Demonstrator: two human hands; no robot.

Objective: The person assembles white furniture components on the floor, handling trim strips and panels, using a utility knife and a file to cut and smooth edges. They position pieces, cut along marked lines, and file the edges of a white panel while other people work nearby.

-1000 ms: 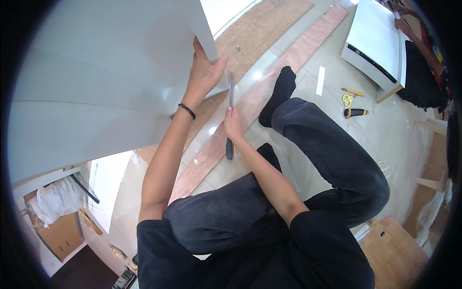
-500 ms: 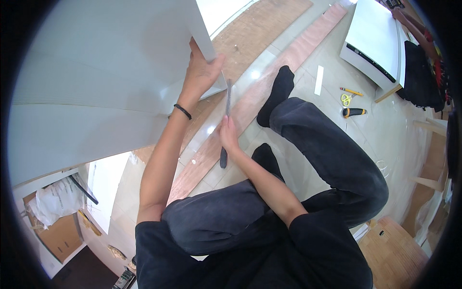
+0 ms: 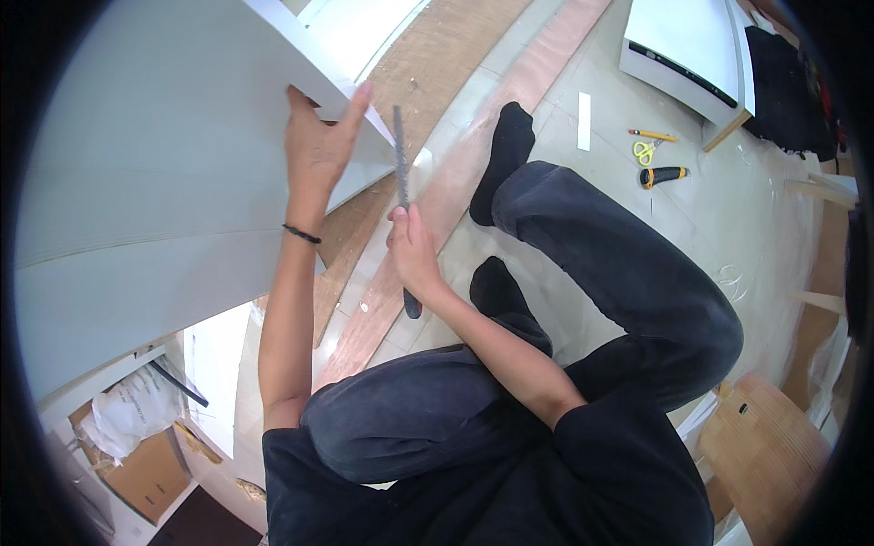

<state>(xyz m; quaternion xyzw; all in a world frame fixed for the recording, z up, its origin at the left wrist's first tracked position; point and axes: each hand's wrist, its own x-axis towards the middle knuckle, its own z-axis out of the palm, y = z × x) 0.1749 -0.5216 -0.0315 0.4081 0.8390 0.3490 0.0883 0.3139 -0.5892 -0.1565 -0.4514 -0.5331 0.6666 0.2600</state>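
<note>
A large white panel [image 3: 164, 136] of a cabinet-like piece fills the left side. My left hand [image 3: 319, 150], a black band at its wrist, grips the panel's edge, thumb on the narrow face and fingertips by a small dark gap. My right hand [image 3: 415, 250] is closed round a long file [image 3: 401, 155]. Its grey blade points away from me, close beside the panel's edge with what looks like a small space between. The dark handle end sticks out below my fist.
Under the work lie a pinkish wood board [image 3: 473, 155] and a brown board [image 3: 437, 64]. To the right are a pencil [image 3: 654, 136], yellow scissors [image 3: 645, 152], a utility knife [image 3: 665, 176] and a white strip [image 3: 584, 121]. A white drawer-like unit [image 3: 683, 55] and wooden stool [image 3: 765, 446] stand farther right.
The panel's edge and my left hand have shifted left and away, and its thumb is spread wider. The file has moved slightly left, and the whole view has shifted a little.
</note>
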